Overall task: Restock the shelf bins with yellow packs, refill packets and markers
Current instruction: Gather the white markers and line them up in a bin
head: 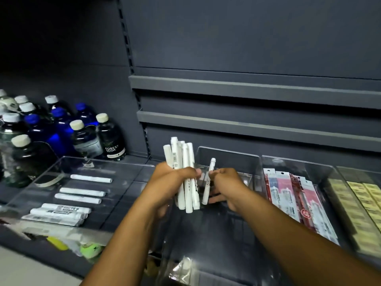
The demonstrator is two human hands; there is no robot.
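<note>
So the left grip [173,182] is wrapped tight round a whole bundle of white markers [184,157]. Its fingers [191,172] curl across the front, and the bundle stands roughly upright with the caps poking out toward 12 o'clock. The right grip [226,185] sits just beside it at 3 o'clock, pinching a single marker [212,165] in its upper part. That one's upright too, leaning a touch to the right, with a small gap to the bundle as far as I can tell. Both are held over the middle clear bin [227,152], which is dark inside, so I can't tell what's at the bottom.

At 9 o'clock from the two grips there's a wider clear tray [68,159] with loose markers [80,198] lying flat on their sides, some apart, some bunched at the near end. At 3 o'clock, right of the middle bin, lie the refill packets [288,195], red and white, in a row. Past them at the right edge are the yellow packs [358,195]. Bottles [86,133] with white and blue caps crowd the shelf [136,159] at 10 o'clock, one labelled Forest Soda.
</note>
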